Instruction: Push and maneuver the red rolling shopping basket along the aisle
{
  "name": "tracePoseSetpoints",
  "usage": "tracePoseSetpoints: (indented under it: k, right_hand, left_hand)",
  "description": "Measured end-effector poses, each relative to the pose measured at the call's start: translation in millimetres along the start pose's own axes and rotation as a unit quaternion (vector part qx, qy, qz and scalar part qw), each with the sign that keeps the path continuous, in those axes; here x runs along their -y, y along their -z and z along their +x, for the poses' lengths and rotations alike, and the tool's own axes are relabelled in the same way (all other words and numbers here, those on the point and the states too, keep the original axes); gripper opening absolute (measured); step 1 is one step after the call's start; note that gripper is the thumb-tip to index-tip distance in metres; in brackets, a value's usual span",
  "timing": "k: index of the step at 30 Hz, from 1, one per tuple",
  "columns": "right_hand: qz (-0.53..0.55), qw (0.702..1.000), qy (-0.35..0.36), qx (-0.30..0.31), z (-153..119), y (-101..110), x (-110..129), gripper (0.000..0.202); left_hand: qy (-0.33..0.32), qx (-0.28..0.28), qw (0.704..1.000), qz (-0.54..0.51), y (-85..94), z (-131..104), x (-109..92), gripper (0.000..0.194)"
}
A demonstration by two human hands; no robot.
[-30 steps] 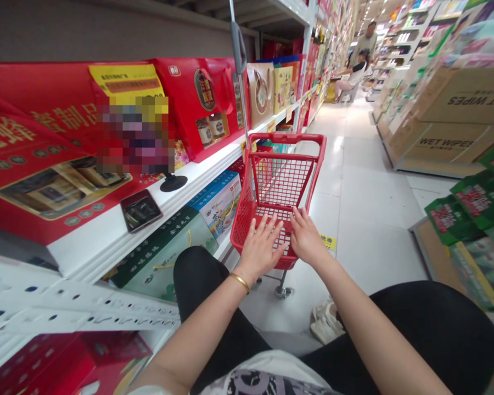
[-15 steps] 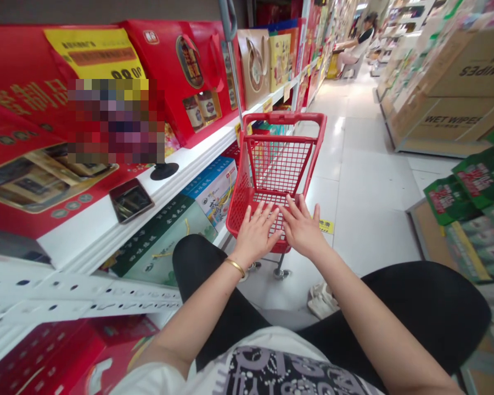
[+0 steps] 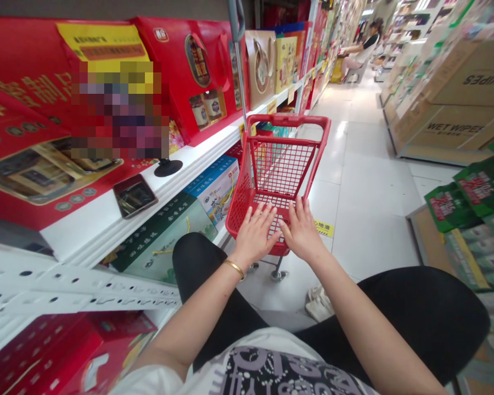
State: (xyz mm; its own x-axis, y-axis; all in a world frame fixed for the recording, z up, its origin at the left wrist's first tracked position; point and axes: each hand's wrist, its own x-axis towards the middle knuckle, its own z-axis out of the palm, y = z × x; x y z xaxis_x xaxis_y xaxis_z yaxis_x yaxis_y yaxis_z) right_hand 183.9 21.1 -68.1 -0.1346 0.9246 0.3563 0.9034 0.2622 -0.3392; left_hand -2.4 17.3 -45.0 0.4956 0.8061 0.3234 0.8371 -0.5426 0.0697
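A red plastic shopping cart [image 3: 286, 141] with grid sides stands in front of my knees. Its basket looks bare where I can see into it. My left hand [image 3: 253, 233], palm down with fingers spread, is held over the near end of the basket. A gold bracelet [image 3: 234, 267] circles that wrist. Beside it, my right hand [image 3: 303, 233] is also palm down, its fingers stretched out and fairly close together. Both hands hold nothing, and the thumbs come near each other. Whether either hand touches the cart, I cannot tell.
Along the left runs a white shelf [image 3: 206, 144] with red gift boxes [image 3: 181, 49]. A dark flat rectangular object [image 3: 135, 196] and a round black base [image 3: 168, 167] rest on its edge. Cartons [image 3: 453, 129] and green packs [image 3: 483, 186] line the right. A person [image 3: 364, 49] sits farther down the aisle.
My right hand has turned slightly, and its fingers have drawn closer together and point more straight ahead. My left hand stays nearly still. The view has shifted a little.
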Motion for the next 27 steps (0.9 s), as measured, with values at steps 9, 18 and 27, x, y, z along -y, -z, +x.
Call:
tracePoseSetpoints:
  k: [9, 18, 27]
  right_hand:
    - [-0.039, 0.998, 0.042, 0.041, 19.2, 13.0, -9.8, 0.060]
    - [0.003, 0.999, 0.044, -0.001, 6.1, -2.2, -11.1, 0.063]
    - [0.015, 0.999, -0.032, -0.036, 47.3, -12.1, -45.6, 0.072]
  left_hand:
    - [-0.001, -0.003, 1.000, 0.011, -0.9, 3.9, -2.6, 0.060]
    - [-0.002, -0.010, 1.000, 0.002, 0.1, -2.1, -0.5, 0.060]
    - [-0.004, -0.028, 1.000, 0.004, -6.1, 9.5, -7.9, 0.059]
